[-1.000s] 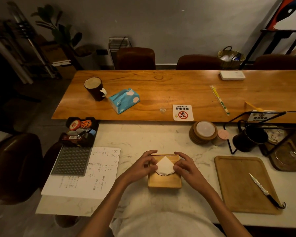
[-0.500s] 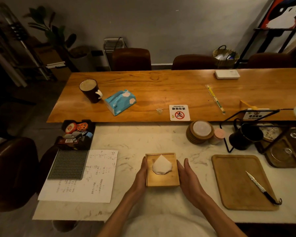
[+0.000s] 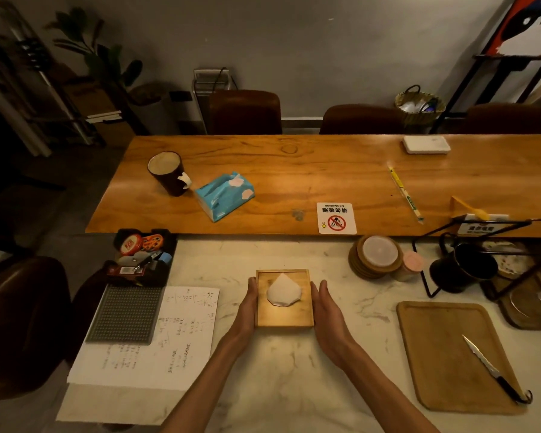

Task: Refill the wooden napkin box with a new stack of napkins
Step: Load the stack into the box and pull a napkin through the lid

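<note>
The square wooden napkin box point(image 3: 284, 318) sits on the white marble counter point(image 3: 281, 370) in front of me, lid on. A white napkin point(image 3: 284, 290) pokes up through the drop-shaped hole in its lid. My left hand point(image 3: 247, 307) lies flat against the box's left side and my right hand point(image 3: 327, 314) flat against its right side, fingers straight and pointing away from me. The box is held between the two palms. A blue soft pack of tissues point(image 3: 225, 196) lies on the wooden table point(image 3: 294, 170) beyond.
A sheet of paper point(image 3: 156, 342) with a grey mat point(image 3: 124, 314) lies left of the box. At the right are a wooden board point(image 3: 450, 354) with a knife point(image 3: 494, 370), a stack of coasters point(image 3: 377, 256), a black pitcher point(image 3: 464, 270) and a dark mug point(image 3: 167, 173).
My fingers came off the lid and the napkin. Both hands moved down to the box's two sides and now press it between flat palms.
</note>
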